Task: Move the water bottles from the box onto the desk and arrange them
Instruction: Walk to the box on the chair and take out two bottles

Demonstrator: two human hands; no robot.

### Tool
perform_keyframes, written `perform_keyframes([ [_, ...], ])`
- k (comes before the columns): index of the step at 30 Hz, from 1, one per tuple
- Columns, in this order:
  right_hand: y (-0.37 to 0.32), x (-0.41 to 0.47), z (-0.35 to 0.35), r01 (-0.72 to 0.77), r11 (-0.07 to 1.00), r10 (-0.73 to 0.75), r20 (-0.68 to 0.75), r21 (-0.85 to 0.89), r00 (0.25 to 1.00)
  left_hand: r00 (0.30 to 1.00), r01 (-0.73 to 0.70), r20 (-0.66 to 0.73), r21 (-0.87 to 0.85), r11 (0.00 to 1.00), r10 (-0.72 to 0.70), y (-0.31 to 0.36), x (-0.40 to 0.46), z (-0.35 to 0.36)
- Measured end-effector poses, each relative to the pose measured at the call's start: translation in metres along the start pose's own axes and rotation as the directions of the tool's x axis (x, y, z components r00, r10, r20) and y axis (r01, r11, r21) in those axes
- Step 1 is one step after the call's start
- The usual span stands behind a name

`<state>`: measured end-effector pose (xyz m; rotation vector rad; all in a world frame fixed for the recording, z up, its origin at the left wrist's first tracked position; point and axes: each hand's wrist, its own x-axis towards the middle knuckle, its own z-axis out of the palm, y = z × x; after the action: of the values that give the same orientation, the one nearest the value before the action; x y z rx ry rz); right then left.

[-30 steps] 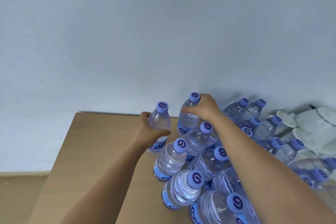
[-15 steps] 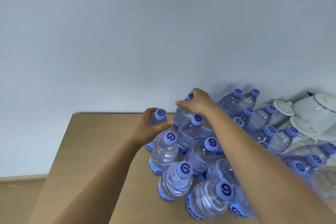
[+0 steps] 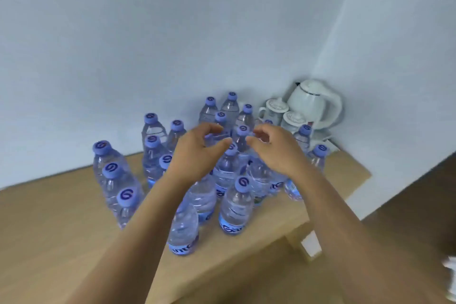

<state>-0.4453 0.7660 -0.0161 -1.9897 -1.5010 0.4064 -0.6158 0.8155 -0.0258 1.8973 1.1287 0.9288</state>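
Two hands [image 3: 197, 153] [image 3: 276, 148] above water bottles [image 3: 235, 205], loosely curled fingers [image 3: 256, 134]

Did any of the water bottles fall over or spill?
No. Every water bottle I can see stands upright with its cap on, and the desk shows no puddle. The bottles are bunched loosely, not in neat rows. Both hands, left and right, hover empty above them.

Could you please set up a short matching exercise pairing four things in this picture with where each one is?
Things:
1. kettle
2. lidded cups
3. hands
4. nearest bottle

Places:
A. raised over the middle of the bottles
B. front of the group, under the left forearm
C. far right corner, by the wall
D. just left of the kettle

Pairs: 1-C, 2-D, 3-A, 4-B
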Motion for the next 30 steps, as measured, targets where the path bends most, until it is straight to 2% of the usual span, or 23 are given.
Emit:
perform_keyframes([
  [3,0.061,-0.047,-0.048,-0.109,0.994,0.11,-0.115,0.014,0.987,0.99,-0.061,0.133,0.044,0.997,0.055,0.034,-0.019,0.07],
  [6,0.128,-0.105,-0.097,-0.232,0.973,0.224,-0.195,-0.016,0.955,0.944,-0.162,0.304,0.099,0.982,0.125,0.065,-0.049,0.148],
  [10,0.207,-0.189,-0.147,-0.408,0.909,0.373,-0.274,-0.082,0.886,0.828,-0.331,0.523,0.166,0.929,0.202,0.108,-0.089,0.243],
  [13,0.251,-0.242,-0.169,-0.52,0.845,0.463,-0.322,-0.12,0.826,0.736,-0.432,0.631,0.159,0.888,0.245,0.134,-0.113,0.302],
  [17,0.296,-0.295,-0.19,-0.628,0.772,0.547,-0.401,-0.099,0.735,0.63,-0.527,0.718,0.115,0.842,0.297,0.163,-0.138,0.365],
  [23,0.359,-0.33,-0.218,-0.747,0.663,0.684,-0.374,-0.04,0.627,0.465,-0.627,0.807,0.011,0.779,0.363,0.202,-0.15,0.462],
  [30,0.445,-0.305,-0.276,-0.799,0.598,0.73,-0.371,-0.06,0.574,0.365,-0.677,0.849,-0.039,0.735,0.382,0.244,-0.112,0.583],
])
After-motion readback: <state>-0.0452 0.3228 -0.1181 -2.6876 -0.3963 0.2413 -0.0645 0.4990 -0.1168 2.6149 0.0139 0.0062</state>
